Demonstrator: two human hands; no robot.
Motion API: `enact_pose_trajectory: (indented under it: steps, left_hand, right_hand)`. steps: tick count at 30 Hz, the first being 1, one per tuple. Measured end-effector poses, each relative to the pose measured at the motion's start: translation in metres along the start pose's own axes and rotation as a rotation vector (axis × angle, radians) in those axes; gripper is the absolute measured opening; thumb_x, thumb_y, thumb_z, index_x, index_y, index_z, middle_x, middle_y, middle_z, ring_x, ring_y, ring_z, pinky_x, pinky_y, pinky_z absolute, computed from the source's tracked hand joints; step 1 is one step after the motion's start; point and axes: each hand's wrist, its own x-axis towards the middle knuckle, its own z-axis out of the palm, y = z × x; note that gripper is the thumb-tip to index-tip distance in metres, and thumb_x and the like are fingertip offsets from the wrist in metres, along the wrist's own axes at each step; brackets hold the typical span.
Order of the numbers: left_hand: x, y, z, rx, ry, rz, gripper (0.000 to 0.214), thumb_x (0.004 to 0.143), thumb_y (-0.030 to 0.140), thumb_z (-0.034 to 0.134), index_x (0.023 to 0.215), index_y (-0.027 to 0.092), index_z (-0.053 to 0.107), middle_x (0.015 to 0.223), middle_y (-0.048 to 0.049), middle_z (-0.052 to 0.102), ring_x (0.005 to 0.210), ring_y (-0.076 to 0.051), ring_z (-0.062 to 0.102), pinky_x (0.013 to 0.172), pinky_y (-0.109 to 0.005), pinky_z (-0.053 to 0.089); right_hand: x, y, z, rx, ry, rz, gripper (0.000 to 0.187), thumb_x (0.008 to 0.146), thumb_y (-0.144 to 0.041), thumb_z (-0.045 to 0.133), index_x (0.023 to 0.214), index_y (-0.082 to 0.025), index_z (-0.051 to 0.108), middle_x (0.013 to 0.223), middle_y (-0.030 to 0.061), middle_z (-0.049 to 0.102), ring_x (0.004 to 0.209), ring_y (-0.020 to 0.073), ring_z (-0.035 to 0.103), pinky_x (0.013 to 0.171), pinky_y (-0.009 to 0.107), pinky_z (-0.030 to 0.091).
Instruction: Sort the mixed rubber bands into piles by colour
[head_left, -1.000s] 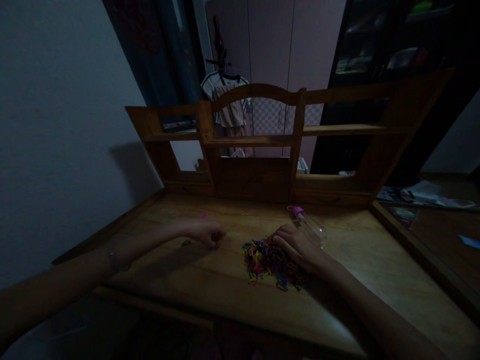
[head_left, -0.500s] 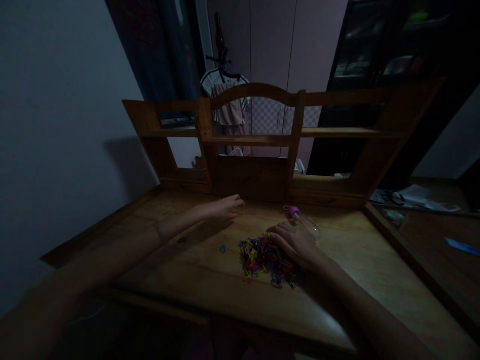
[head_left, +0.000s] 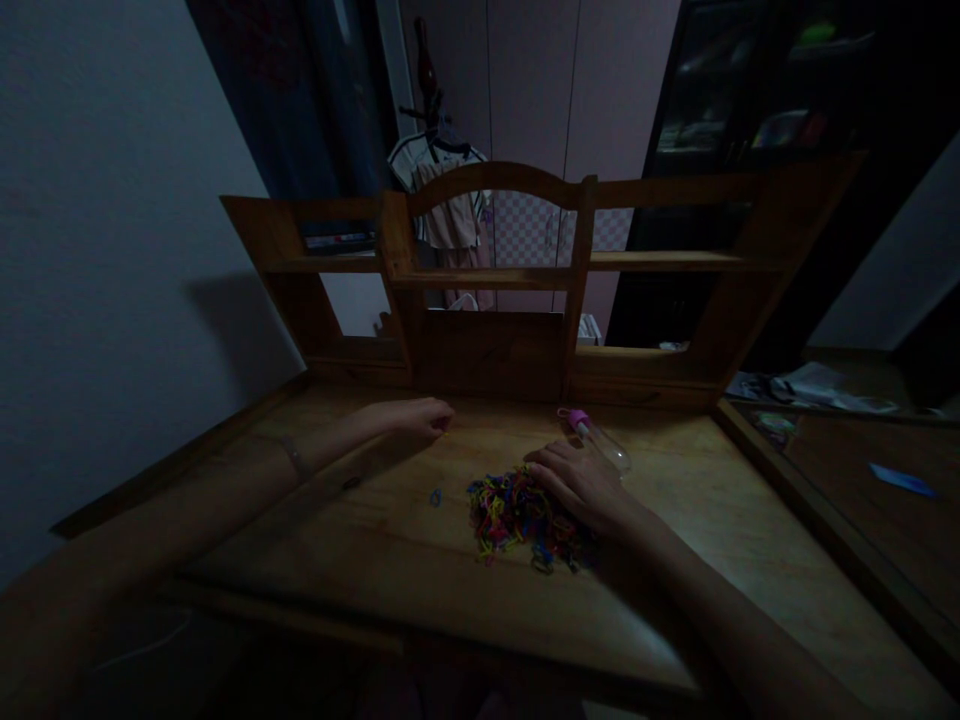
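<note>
A heap of small colourful loops (head_left: pixel 510 515), in yellow, red, blue and green, lies on the wooden desk (head_left: pixel 360 570). My right hand (head_left: pixel 577 482) rests flat over the heap's far right side, its fingers stretched out and holding nothing that I can see. Further back and to the left, my left hand (head_left: pixel 429 415) is low over the desk with its fingers curled together. A small yellow piece (head_left: pixel 446 433) shows at its fingertips; its exact shape is too small and dark to tell. One blue loop (head_left: pixel 436 497) lies alone left of the heap.
Behind my right hand lies a clear bottle (head_left: pixel 611 452) with a pink cap (head_left: pixel 577 420). A small dark object (head_left: pixel 351 482) is under my left forearm. A wooden shelf unit (head_left: pixel 487 280) closes off the desk's back, and a wall (head_left: pixel 112 300) rises on the left.
My left hand has moved left and its fingers have curled in, the yellow piece moving with it. My right hand stays on the heap. The whole view has shifted slightly.
</note>
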Motion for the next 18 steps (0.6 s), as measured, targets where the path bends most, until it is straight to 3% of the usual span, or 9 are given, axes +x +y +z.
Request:
enact_pose_trajectory:
  steps: [5,8,12,15,18]
  left_hand:
    - [-0.015,0.018,-0.010,-0.055,0.083,0.058,0.028,0.088,0.034,0.053,0.111,0.017,0.057,0.109,-0.0068,0.054,0.095,-0.017,0.054,0.083,-0.025,0.041]
    - [-0.027,0.046,-0.003,-0.151,-0.033,0.161,0.025,0.085,0.035,0.060,0.104,0.018,0.059,0.101,-0.0047,0.056,0.089,-0.016,0.055,0.078,-0.023,0.042]
    - [-0.045,0.077,0.011,-0.191,-0.162,0.259,0.017,0.078,0.020,0.062,0.095,0.020,0.056,0.098,-0.0025,0.054,0.085,-0.015,0.052,0.074,-0.022,0.041]
    - [-0.054,0.080,0.018,-0.184,-0.179,0.256,0.020,0.074,0.010,0.057,0.091,0.020,0.055,0.096,-0.0023,0.054,0.084,-0.015,0.052,0.070,-0.022,0.041]
    - [-0.059,0.069,0.020,-0.145,-0.188,0.191,0.022,0.070,0.007,0.057,0.086,0.021,0.057,0.088,-0.0014,0.057,0.076,-0.015,0.052,0.065,-0.022,0.041]
  right_hand:
    - [0.000,-0.002,-0.001,-0.015,0.008,-0.001,0.038,0.103,-0.040,0.029,0.116,-0.023,0.060,0.109,0.0075,0.064,0.100,0.0208,0.059,0.090,0.036,0.043]
    - [0.000,-0.003,-0.001,-0.016,0.014,0.003,0.039,0.103,-0.040,0.029,0.114,-0.023,0.061,0.108,0.0073,0.064,0.099,0.0205,0.059,0.090,0.036,0.043]
    - [0.001,-0.001,0.002,0.009,0.006,0.014,0.039,0.102,-0.041,0.029,0.114,-0.023,0.062,0.108,0.0069,0.064,0.100,0.0207,0.059,0.091,0.037,0.043]
    - [0.001,0.001,0.003,0.027,0.000,0.019,0.039,0.102,-0.042,0.030,0.116,-0.023,0.061,0.108,0.0076,0.064,0.101,0.0214,0.058,0.092,0.037,0.043]
    - [0.001,0.000,0.003,0.032,-0.006,0.012,0.039,0.102,-0.041,0.029,0.116,-0.023,0.061,0.108,0.0078,0.063,0.101,0.0214,0.058,0.091,0.037,0.043]
